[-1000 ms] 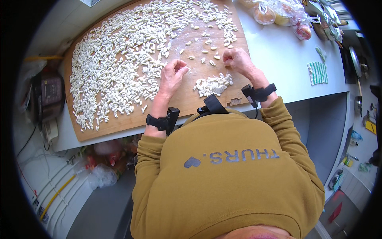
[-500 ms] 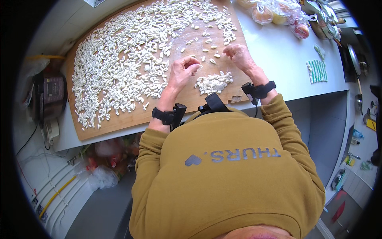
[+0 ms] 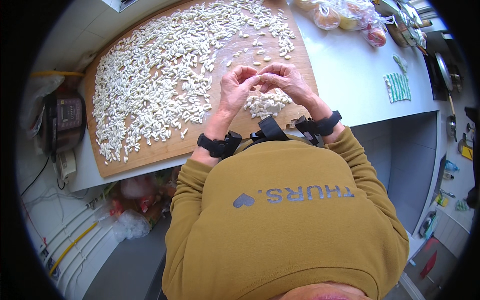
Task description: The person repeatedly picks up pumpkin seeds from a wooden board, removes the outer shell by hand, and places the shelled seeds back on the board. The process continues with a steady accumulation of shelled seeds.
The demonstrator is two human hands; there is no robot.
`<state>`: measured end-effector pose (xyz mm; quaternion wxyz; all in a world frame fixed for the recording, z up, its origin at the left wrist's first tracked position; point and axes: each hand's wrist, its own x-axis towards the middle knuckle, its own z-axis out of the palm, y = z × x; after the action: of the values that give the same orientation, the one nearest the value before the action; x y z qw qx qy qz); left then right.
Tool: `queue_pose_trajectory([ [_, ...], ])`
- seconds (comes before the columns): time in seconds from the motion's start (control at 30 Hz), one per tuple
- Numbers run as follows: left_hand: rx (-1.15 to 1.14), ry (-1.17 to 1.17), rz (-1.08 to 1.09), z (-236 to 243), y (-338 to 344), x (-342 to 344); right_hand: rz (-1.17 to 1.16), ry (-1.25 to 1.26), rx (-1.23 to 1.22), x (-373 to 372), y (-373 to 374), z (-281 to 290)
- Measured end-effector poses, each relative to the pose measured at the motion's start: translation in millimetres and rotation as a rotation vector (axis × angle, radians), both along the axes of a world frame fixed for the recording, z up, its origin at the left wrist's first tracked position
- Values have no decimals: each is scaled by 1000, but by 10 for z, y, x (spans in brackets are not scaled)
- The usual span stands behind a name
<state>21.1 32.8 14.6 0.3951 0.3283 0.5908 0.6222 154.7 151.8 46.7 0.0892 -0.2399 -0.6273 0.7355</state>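
Note:
My left hand (image 3: 237, 91) and my right hand (image 3: 289, 84) meet above the wooden board (image 3: 165, 149), fingertips pinched together. Between them is a tiny pale bit, seemingly a dough piece, mostly covered by the fingers. Just below the hands lies a small heap of whitish dough pieces (image 3: 265, 105), partly behind my right hand. A broad layer of small curled dough pieces (image 3: 150, 75) covers the board's left and far parts. Beyond my fingers, a few loose pieces lie scattered on the floury wood.
Right of the board, the white countertop (image 3: 345, 82) holds clear bags of fruit (image 3: 345, 15) and a green-striped cloth (image 3: 397, 88). A dark kitchen appliance (image 3: 68, 120) stands at the left. Plastic bags (image 3: 131, 224) sit below the counter's front edge.
My hands were apart over the board; both have come together, the left moving right and the right moving left and nearer. Their fingertips now meet around the small pale bit.

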Motion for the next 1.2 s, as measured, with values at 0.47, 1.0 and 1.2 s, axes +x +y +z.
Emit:
queue_pose_trajectory([
  [0.47,-41,821,44,-78,-73,76,51,-124,-105,4,56,-159],
  [1.0,-372,1091,-23,-179,-158,-434,-57,-371,1054,53,677,-389],
  [1.2,-504,1126,-9,-126,-112,-462,94,-532,1301,-53,741,-381],
])
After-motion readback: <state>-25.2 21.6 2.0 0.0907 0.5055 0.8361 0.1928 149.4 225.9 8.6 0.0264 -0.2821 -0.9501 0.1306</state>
